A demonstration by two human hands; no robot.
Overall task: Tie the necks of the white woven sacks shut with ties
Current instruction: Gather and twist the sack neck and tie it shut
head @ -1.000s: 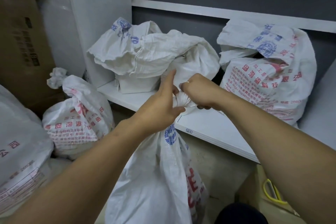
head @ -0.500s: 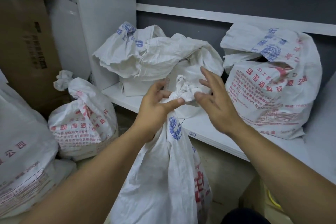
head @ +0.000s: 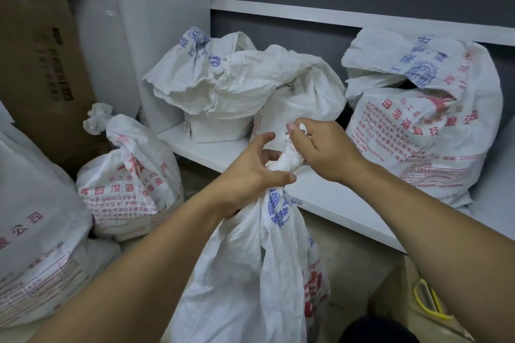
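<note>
Now I see one sack (head: 245,273) held by two hands: left hand (head: 248,175) grips its neck (head: 289,161), right hand (head: 326,147) pinches it higher.

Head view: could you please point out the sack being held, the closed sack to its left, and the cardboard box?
Held sack (head: 245,273), head view, on its front below the gathered neck.
Closed sack (head: 131,184), head view, on its printed side.
Cardboard box (head: 41,50), head view, on its front face.
</note>
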